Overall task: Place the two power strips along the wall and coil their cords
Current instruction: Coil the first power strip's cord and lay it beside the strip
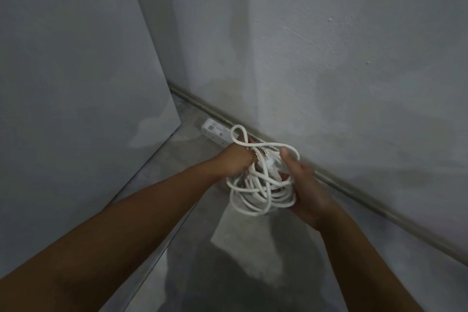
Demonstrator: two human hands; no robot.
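A strip [215,133] is laid on the floor [253,248] at the foot of the wall [354,58]; no second one can be made out. Strands of the cord [260,195] are gripped by the left hand [236,161], and the loose bundle is clasped from below by the right hand [304,185]. Were either grip eased, loops could be spilled and tangled. The strip could be dragged from the wall by a hard pull.

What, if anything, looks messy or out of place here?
The cord held by the left hand and right hand is a loose tangle, not a neat coil; one loop pokes up above the left hand. The power strip lies beside the wall.
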